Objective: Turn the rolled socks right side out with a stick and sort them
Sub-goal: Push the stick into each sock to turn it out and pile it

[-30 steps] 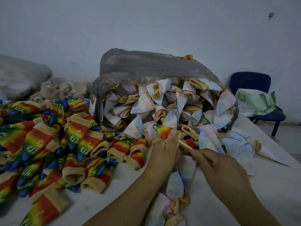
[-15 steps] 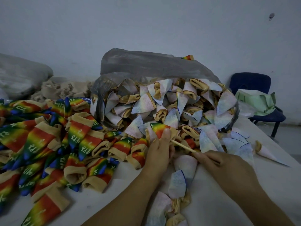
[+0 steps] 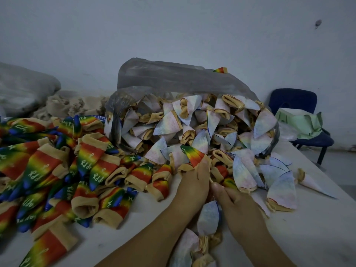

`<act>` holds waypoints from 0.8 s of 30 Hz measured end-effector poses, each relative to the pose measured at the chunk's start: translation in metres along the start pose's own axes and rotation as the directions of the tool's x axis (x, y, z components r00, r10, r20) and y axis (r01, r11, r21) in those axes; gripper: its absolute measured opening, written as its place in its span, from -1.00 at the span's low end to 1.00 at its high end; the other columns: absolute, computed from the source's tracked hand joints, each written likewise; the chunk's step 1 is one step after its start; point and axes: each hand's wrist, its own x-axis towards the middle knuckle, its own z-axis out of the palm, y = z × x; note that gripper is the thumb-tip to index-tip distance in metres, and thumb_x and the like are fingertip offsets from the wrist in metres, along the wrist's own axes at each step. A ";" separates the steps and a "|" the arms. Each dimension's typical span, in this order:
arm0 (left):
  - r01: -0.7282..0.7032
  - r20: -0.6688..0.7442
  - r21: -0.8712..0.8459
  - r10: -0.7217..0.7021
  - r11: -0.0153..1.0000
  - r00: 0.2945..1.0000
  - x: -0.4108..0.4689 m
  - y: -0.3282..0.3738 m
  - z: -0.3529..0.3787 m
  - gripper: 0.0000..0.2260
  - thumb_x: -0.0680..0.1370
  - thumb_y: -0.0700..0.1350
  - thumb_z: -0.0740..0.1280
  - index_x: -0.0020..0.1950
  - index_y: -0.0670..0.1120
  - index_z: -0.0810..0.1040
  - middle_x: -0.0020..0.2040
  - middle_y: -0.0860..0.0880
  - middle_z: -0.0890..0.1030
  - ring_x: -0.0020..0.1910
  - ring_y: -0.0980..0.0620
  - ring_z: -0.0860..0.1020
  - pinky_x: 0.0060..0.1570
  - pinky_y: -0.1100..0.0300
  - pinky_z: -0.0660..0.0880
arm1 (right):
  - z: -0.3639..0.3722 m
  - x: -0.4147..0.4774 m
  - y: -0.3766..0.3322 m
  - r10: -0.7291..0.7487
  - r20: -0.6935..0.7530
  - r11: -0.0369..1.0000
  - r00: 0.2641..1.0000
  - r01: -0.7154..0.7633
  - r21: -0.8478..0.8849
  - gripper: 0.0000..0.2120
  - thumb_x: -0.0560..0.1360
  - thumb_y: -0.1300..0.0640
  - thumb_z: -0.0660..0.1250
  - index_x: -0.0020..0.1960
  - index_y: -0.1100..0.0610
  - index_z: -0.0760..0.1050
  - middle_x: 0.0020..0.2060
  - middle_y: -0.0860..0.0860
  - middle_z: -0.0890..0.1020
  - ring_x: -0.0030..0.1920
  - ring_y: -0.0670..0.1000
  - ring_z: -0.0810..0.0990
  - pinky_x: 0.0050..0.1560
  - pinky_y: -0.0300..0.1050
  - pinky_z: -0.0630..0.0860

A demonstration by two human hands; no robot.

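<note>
While clamping L hand [image 3: 192, 185] round rainbow sock [image 3: 192, 155], pinches stick [image 3: 211, 181] w/ curled fingers of R hand [image 3: 238, 207]. Works beside rainbow pile [image 3: 48, 166] at left, bag [image 3: 173, 78] of pale socks [image 3: 169, 124] behind.

Plain pale wall [image 3: 173, 31], dim bluish light; small dark mark [image 3: 318, 24] upper right. White table [image 3: 317, 228] reaches wall. Dark blue chair [image 3: 292, 100] at right, near table edge, pale green bag [image 3: 300, 122] on seat. Grey floor [image 3: 342, 166] beneath.
</note>
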 end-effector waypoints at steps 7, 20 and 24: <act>0.191 0.102 -0.301 -0.168 0.934 0.981 0.001 -0.008 -0.004 -0.63 0.66 0.10 0.17 -0.11 -0.03 0.68 -0.20 0.01 0.70 -0.16 0.14 0.66 -0.18 0.31 0.53 | -0.011 0.003 0.007 -0.076 0.003 0.980 0.997 0.075 -0.182 -0.67 0.44 -0.35 0.03 -0.25 -0.24 0.49 -0.28 -0.21 0.64 -0.24 -0.26 0.55 -0.22 -0.31 0.46; 0.304 0.121 -0.712 -0.316 0.633 0.941 0.011 -0.005 -0.017 -0.63 0.63 0.14 0.21 0.04 -0.14 0.61 -0.16 -0.11 0.67 -0.21 0.00 0.61 -0.17 0.13 0.51 | -0.018 0.005 0.017 -0.097 -0.083 0.918 0.992 0.057 -0.393 -0.44 0.34 -0.42 -0.23 -0.22 -0.13 0.43 -0.37 -0.14 0.51 -0.26 -0.09 0.50 -0.22 -0.12 0.48; 0.139 -0.078 -0.449 -0.194 0.882 0.978 0.009 -0.012 -0.017 -0.64 0.61 0.17 0.22 -0.10 -0.10 0.56 -0.36 -0.03 0.58 -0.39 0.08 0.54 -0.35 0.23 0.48 | -0.019 0.003 0.016 -0.106 -0.094 0.925 0.990 0.064 -0.376 -0.50 0.35 -0.42 -0.21 -0.28 -0.14 0.36 -0.41 -0.13 0.48 -0.28 -0.08 0.51 -0.27 -0.13 0.45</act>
